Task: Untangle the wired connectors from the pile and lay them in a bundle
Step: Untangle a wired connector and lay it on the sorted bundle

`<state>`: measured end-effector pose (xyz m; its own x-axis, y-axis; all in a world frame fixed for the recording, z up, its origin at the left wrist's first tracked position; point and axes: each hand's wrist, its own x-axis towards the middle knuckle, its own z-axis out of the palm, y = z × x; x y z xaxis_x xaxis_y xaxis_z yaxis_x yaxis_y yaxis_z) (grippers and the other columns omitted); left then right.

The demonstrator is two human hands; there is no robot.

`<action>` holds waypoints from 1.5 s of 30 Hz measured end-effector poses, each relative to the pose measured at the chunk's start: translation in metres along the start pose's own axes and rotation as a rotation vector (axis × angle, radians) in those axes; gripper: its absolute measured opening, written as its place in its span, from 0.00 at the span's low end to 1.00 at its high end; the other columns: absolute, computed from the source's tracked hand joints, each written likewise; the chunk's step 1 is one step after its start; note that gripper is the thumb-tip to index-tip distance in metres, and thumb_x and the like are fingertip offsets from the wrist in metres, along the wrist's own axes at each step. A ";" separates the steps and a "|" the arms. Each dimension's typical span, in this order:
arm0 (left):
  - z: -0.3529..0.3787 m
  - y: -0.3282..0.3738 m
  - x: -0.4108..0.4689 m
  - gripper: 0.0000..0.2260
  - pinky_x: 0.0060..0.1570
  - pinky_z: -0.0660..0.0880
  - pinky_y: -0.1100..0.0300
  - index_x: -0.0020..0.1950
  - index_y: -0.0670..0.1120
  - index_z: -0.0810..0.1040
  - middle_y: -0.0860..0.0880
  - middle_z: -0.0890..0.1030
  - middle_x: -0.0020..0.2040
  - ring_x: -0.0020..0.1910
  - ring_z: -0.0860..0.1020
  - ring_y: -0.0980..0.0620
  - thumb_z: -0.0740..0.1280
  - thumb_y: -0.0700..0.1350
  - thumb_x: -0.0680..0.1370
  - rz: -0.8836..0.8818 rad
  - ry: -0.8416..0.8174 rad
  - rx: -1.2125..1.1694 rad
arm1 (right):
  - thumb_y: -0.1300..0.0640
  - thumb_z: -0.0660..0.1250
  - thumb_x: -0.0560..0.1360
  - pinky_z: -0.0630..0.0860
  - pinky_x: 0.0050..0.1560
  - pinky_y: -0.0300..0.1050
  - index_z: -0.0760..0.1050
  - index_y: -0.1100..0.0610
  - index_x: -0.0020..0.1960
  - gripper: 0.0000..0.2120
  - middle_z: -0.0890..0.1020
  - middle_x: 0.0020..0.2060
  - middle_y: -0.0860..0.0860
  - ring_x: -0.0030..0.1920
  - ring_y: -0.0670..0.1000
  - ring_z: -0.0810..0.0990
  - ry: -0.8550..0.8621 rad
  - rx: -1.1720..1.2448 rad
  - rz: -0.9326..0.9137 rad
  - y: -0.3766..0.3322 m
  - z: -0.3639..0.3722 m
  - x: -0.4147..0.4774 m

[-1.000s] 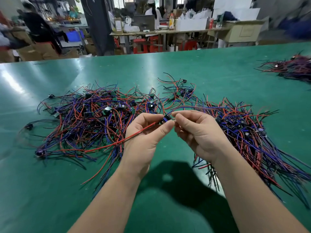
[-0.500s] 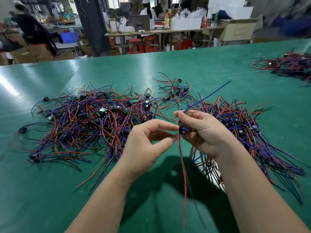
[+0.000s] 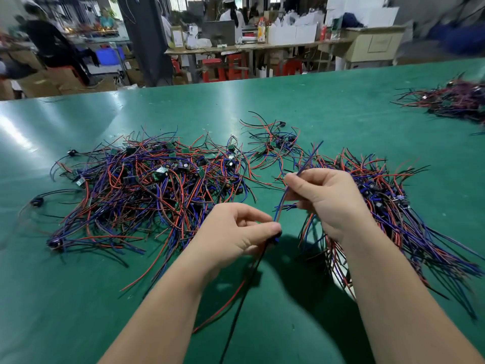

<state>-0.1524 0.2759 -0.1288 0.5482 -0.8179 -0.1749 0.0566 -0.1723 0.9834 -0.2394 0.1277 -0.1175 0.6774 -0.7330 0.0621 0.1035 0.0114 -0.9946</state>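
A tangled pile [image 3: 147,185] of red, blue and black wired connectors with small green boards lies on the green table [image 3: 341,122], left of centre. To the right lies a straighter bundle [image 3: 393,206] of the same wires. My left hand [image 3: 233,232] pinches a small dark connector [image 3: 275,236] between thumb and forefinger; its red and black wires [image 3: 244,285] hang down toward me. My right hand [image 3: 325,200] pinches the same connector's blue wires [image 3: 304,164], which stick up past its fingers. Both hands hover in front of the pile and the bundle.
Another heap of wires [image 3: 451,101] lies at the table's far right. A small cluster of connectors [image 3: 275,143] sits behind my hands. Beyond the table's far edge are workbenches, red stools, boxes and people.
My hands have drawn apart. The connector passed from my right hand to my left, which dropped lower. My right hand now holds its blue wires higher up.
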 end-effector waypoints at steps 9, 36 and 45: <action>-0.004 -0.003 -0.006 0.03 0.30 0.73 0.69 0.44 0.43 0.84 0.51 0.82 0.34 0.31 0.79 0.58 0.73 0.42 0.73 -0.136 -0.305 0.149 | 0.63 0.73 0.70 0.68 0.21 0.33 0.78 0.59 0.35 0.07 0.79 0.23 0.50 0.24 0.48 0.80 0.239 0.084 -0.088 -0.006 -0.013 0.006; -0.008 -0.002 0.008 0.06 0.31 0.77 0.66 0.35 0.44 0.85 0.46 0.83 0.33 0.30 0.80 0.55 0.72 0.47 0.65 -0.028 0.107 -0.288 | 0.53 0.77 0.66 0.78 0.33 0.46 0.75 0.48 0.46 0.13 0.81 0.40 0.48 0.34 0.53 0.82 -0.433 -0.538 -0.127 -0.005 0.013 -0.013; -0.030 0.005 0.009 0.05 0.37 0.79 0.63 0.45 0.46 0.82 0.48 0.84 0.38 0.36 0.83 0.53 0.67 0.37 0.76 0.267 0.650 0.043 | 0.63 0.71 0.69 0.78 0.50 0.46 0.83 0.54 0.46 0.08 0.84 0.40 0.51 0.42 0.51 0.82 0.284 -0.675 -0.454 -0.018 -0.009 -0.006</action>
<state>-0.1224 0.2839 -0.1243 0.9270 -0.3439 0.1499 -0.1751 -0.0433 0.9836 -0.2518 0.1252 -0.1012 0.4580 -0.7118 0.5325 -0.1953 -0.6650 -0.7209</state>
